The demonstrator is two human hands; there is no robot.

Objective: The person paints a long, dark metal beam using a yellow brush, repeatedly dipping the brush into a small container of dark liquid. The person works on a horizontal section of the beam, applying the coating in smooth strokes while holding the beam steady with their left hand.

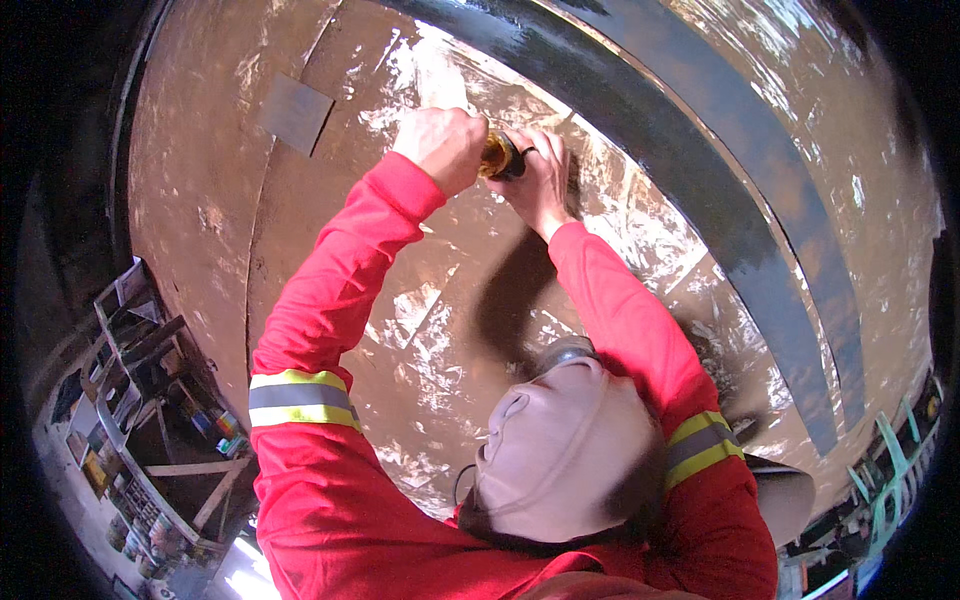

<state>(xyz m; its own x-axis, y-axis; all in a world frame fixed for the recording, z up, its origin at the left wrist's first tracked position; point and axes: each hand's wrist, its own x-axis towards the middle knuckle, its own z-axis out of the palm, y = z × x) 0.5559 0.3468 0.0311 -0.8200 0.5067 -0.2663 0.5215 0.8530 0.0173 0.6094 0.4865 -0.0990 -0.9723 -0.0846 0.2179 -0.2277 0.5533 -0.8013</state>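
My left hand (440,145) is closed in a fist around a tool with a see-through amber and black handle (497,156). On the other side, the fingers of my right hand (540,178) wrap the black end of that handle. What the tool's far end looks like is hidden by my hands. Both hands are up against a large brown, smeared surface (420,250) with shiny pale streaks. To the left of my left hand, a small grey square plate (297,112) lies against the surface. Red sleeves with reflective bands cover both arms.
Long dark curved strips (700,170) run across the surface to the right. Beige cloth headgear (570,450) blocks the lower middle. Cluttered racks with cans and timber (160,430) stand lower left, and a pale green frame (895,470) lower right.
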